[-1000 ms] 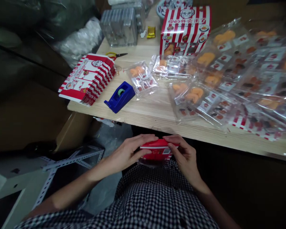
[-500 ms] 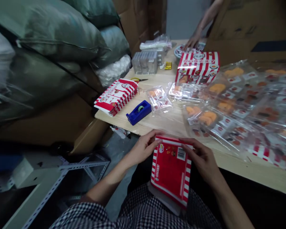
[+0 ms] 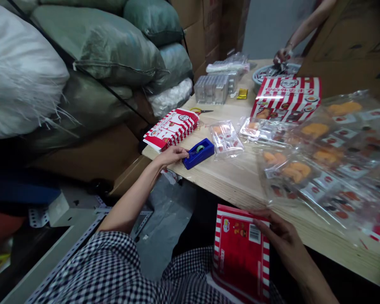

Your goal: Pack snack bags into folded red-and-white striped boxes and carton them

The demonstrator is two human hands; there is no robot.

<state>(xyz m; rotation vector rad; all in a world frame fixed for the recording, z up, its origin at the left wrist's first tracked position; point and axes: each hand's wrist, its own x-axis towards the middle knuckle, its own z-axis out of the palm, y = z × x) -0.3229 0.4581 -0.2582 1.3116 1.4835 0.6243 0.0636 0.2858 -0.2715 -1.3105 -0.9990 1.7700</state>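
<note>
At the table edge (image 3: 221,195), left hand (image 3: 172,155) lies loose against a blue plastic dispenser (image 3: 199,153) — right hand (image 3: 283,240) grips a striped carton (image 3: 240,253).

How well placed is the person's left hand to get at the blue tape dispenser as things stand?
Probably yes: the left hand lies at the edge of the table, right beside the blue tape dispenser, with nothing between them. The right hand holds the red striped box.

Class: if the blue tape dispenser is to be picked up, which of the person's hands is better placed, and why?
Left, probably. The left hand lies on the table edge right beside the blue tape dispenser, holding nothing. The right hand is down by the lap, holding the red striped box.
</note>
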